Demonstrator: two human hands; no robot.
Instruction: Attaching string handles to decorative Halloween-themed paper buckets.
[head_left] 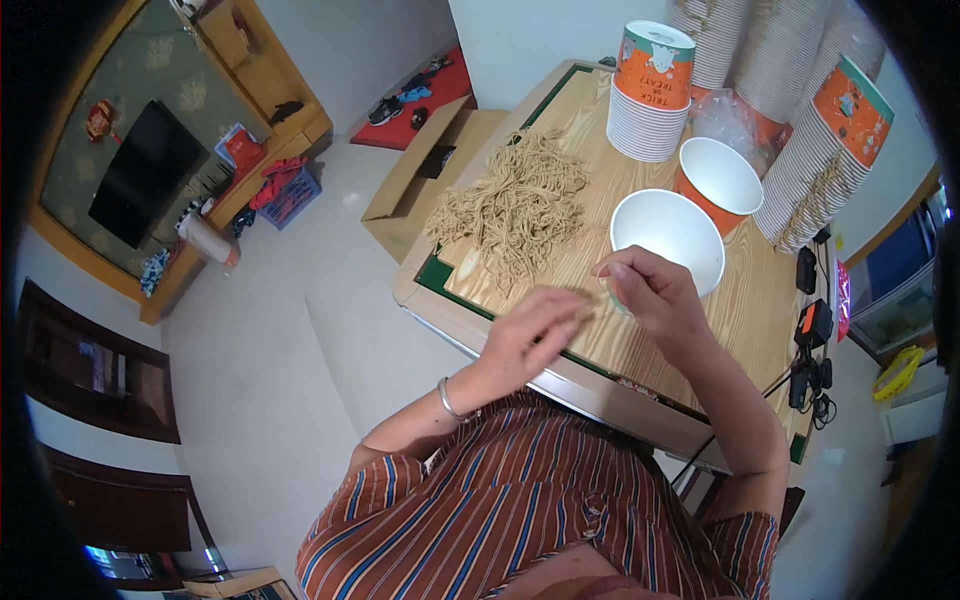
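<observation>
- My left hand (528, 335), blurred, has its fingers loosely parted.
- My right hand (662, 302) presses thumb to finger, contents unclear, hiding part of the white bowl (667, 222).
- Bowl and tan strings (518, 205) rest on the counter (755, 305).

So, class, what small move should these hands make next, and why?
Probably the left hand should reach to the tan cord pile and tease out one strand: the pile lies tangled just beyond it, while the right hand is pinched near the white-lined cup. Whether either grip already holds a strand is unclear.
</observation>
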